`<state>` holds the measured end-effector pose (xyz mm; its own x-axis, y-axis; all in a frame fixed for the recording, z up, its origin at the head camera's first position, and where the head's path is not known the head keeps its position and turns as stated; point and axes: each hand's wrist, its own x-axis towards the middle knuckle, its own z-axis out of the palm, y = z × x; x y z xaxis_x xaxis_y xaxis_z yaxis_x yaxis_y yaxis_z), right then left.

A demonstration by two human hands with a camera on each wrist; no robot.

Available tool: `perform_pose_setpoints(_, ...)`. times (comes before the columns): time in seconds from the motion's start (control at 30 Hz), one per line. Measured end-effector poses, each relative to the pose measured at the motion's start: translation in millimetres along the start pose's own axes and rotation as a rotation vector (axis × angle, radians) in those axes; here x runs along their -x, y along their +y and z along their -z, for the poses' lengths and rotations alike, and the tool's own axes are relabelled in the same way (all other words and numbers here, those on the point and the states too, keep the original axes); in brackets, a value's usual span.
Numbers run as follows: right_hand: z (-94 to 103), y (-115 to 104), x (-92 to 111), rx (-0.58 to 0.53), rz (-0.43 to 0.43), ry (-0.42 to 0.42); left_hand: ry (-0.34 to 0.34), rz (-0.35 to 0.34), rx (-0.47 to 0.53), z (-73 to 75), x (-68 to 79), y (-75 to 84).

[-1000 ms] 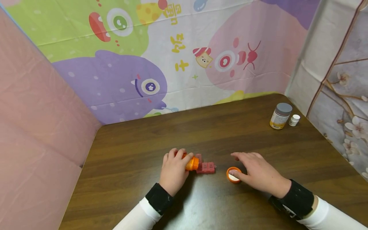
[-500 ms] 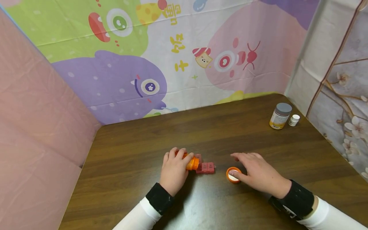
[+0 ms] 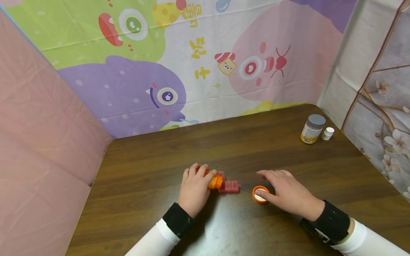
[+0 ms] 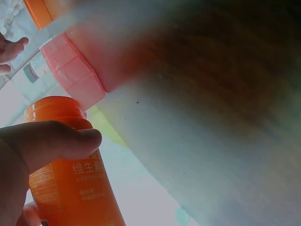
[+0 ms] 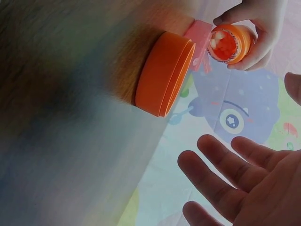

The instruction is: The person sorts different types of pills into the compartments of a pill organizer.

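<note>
Left hand [image 3: 193, 193], fingers round a tilted orange bottle [image 4: 75, 190] by the pink pillbox [image 3: 231, 187]; right hand [image 3: 289, 193], fingers spread, near an orange cap [image 5: 160, 70]; jar [image 3: 312, 130] near the counter's [image 3: 153, 156] far-right corner

The orange pill bottle [image 4: 77, 193] is smooth, glossy, translucent plastic; the orange bottle cap [image 5: 157, 73], smooth opaque plastic. The pill organizer [image 4: 70, 68] looks see-through plastic. Wood grain covers the tabletop [image 3: 153, 153], shiny at its near part. The far printed backdrop [image 3: 128, 89] and left pink curtain [image 3: 48, 149] are creased cloth.
</note>
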<state>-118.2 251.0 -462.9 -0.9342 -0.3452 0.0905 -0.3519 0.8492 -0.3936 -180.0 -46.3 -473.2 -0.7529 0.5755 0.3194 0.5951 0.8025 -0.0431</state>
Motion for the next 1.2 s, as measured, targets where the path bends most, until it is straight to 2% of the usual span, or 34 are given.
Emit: perform_pose_setpoints(1.2, -0.6, 0.8, 0.1, -0.001, 0.001, -0.002, -0.004, -0.013, -0.046, 2.3, -0.6, 3.2)
